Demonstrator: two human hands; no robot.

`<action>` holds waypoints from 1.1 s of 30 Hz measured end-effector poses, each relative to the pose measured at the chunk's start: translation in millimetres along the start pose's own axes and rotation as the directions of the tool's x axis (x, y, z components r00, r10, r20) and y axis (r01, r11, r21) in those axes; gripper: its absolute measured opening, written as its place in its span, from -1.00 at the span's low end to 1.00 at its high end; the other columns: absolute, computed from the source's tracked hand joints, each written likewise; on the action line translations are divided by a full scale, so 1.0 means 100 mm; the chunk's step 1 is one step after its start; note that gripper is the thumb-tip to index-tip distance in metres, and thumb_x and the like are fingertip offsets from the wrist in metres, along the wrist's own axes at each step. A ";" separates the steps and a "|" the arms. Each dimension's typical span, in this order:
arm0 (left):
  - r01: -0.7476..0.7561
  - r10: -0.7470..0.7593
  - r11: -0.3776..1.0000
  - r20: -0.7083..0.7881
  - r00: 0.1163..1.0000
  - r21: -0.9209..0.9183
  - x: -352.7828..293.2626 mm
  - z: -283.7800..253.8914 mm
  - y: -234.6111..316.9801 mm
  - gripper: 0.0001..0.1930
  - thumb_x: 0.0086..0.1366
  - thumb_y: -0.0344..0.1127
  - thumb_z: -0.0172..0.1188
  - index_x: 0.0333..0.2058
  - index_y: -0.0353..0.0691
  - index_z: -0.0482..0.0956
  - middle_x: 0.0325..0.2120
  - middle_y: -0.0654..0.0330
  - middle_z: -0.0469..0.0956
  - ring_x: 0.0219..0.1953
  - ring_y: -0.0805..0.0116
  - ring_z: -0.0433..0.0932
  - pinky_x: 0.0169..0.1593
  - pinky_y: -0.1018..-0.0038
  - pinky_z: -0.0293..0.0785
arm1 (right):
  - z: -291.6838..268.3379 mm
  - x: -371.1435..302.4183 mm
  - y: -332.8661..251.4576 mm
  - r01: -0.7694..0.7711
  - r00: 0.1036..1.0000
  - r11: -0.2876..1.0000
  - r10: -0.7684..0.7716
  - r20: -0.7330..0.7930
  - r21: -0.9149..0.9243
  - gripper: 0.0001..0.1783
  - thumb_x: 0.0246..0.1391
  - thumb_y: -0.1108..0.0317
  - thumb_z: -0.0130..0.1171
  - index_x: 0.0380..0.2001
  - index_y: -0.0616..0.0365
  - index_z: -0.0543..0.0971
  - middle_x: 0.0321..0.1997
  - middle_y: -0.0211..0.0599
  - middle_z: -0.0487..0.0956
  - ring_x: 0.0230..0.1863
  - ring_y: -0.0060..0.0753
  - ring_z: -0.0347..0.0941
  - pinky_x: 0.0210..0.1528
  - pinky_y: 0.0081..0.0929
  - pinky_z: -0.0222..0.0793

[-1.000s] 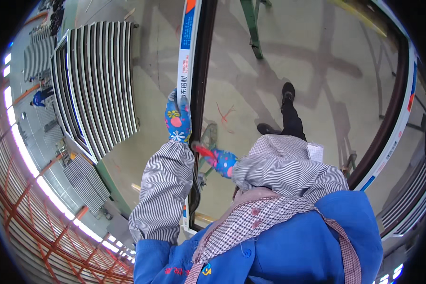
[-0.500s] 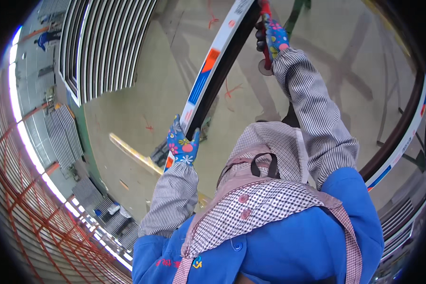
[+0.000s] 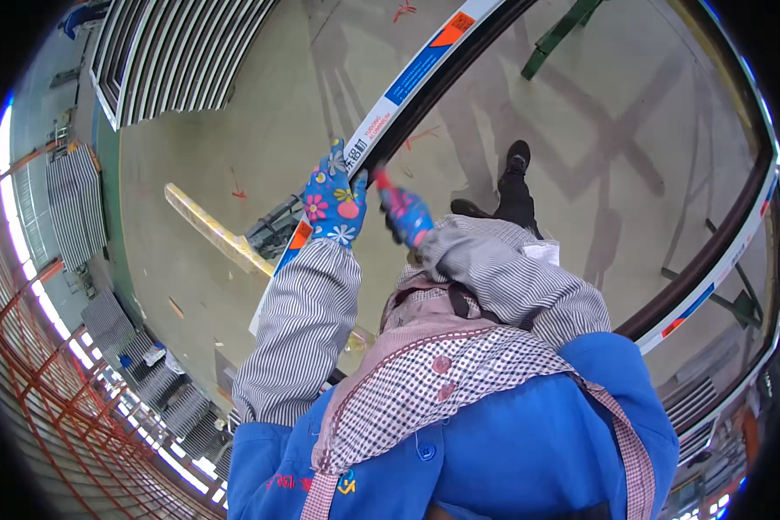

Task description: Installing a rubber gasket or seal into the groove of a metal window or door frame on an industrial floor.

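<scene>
**Gloved hands at a film-wrapped frame bar**

At the far left, an orange-red mesh fence (image 3: 35, 407) curves along the rim, with stacks of ribbed grey panels (image 3: 78, 199) beside it and a larger rack of long pale profiles (image 3: 178, 52) at the top left. A yellowish wooden strip (image 3: 208, 230) lies on the concrete floor (image 3: 260, 113) between them and the person.

The left hand (image 3: 334, 201), in a blue glove printed with flowers, is wrapped around a long frame bar (image 3: 425, 74) that runs slantwise from the lower left up to the top of the picture; the bar is dark with a white protective film bearing blue and orange patches. The fingers are closed over the bar's edge, and the striped sleeve (image 3: 299, 338) runs down from the wrist.

Just to the right, the right hand (image 3: 405, 217), in a matching glove, is clenched around a small red-handled tool (image 3: 380, 179) whose tip sits close to the bar beside the left hand; whether the tip touches the bar cannot be told.

Below are a checked apron (image 3: 442, 390) and a blue jacket (image 3: 511, 459). A black shoe (image 3: 517, 158) stands on the floor beyond the right arm. At the far right, another curved frame member (image 3: 719, 251) with the same white film sweeps along the rim.
</scene>
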State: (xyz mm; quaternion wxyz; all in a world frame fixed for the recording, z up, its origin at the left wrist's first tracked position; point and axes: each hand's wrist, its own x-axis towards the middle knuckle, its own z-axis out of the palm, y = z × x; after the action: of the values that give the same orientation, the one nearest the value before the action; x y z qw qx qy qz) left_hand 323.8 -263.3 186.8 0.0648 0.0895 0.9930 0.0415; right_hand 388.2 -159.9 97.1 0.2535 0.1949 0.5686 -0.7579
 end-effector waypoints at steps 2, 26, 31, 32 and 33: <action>0.034 -0.034 0.999 0.009 0.999 -0.030 0.05 -0.01 0.06 -0.41 0.20 -0.14 0.07 0.16 -0.23 0.17 -0.15 0.01 0.40 -0.15 0.06 0.41 -0.09 0.26 0.37 | -0.37 0.33 -0.31 -0.016 0.982 0.986 0.046 -0.181 0.166 -0.54 0.14 -0.10 -0.12 -0.52 0.09 0.42 -0.68 -0.40 0.38 -0.77 -0.54 0.24 -0.74 -0.51 0.13; -0.005 0.007 0.998 0.037 0.999 -0.059 0.04 -0.06 0.06 -0.38 0.17 -0.24 0.09 0.20 -0.18 0.13 -0.20 0.00 0.43 -0.20 0.05 0.43 -0.14 0.26 0.39 | -0.04 0.05 -0.27 -0.251 0.946 0.906 0.304 -0.112 0.340 -0.51 0.14 -0.14 -0.10 -0.49 0.11 0.42 -0.77 -0.40 0.32 -0.87 -0.51 0.17 -0.85 -0.52 0.07; 0.007 -0.003 0.998 0.046 0.999 -0.070 0.04 -0.10 0.05 -0.39 0.18 -0.22 0.08 0.20 -0.17 0.14 -0.21 0.00 0.42 -0.21 0.06 0.43 -0.15 0.26 0.40 | 0.24 -0.17 0.00 -0.129 0.989 0.977 0.115 0.090 0.168 -0.49 0.12 -0.17 -0.12 -0.47 0.11 0.42 -0.75 -0.42 0.32 -0.85 -0.51 0.18 -0.83 -0.52 0.06; -0.003 0.005 0.997 0.034 0.999 -0.079 0.04 -0.08 0.04 -0.39 0.18 -0.22 0.09 0.19 -0.16 0.14 -0.20 0.00 0.42 -0.20 0.07 0.43 -0.15 0.26 0.40 | 0.15 -0.09 -0.04 -0.175 0.984 0.962 0.179 0.003 0.210 -0.50 0.14 -0.15 -0.13 -0.46 0.10 0.41 -0.75 -0.41 0.32 -0.85 -0.51 0.17 -0.84 -0.53 0.07; -0.009 0.009 0.995 -0.010 1.000 -0.100 0.02 -0.05 0.03 -0.40 0.17 -0.22 0.10 0.18 -0.14 0.17 -0.22 0.02 0.44 -0.21 0.07 0.44 -0.15 0.26 0.40 | 0.07 -0.02 -0.12 -0.217 0.967 0.944 0.243 -0.078 0.249 -0.52 0.15 -0.13 -0.13 -0.46 0.10 0.41 -0.75 -0.41 0.32 -0.85 -0.51 0.17 -0.84 -0.53 0.08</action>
State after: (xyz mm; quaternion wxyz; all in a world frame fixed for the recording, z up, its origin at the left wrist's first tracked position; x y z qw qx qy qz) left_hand 321.4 -260.4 191.8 0.0645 0.0904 0.9895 0.0921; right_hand 382.0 -163.7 109.6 0.2841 0.3294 0.4596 -0.7743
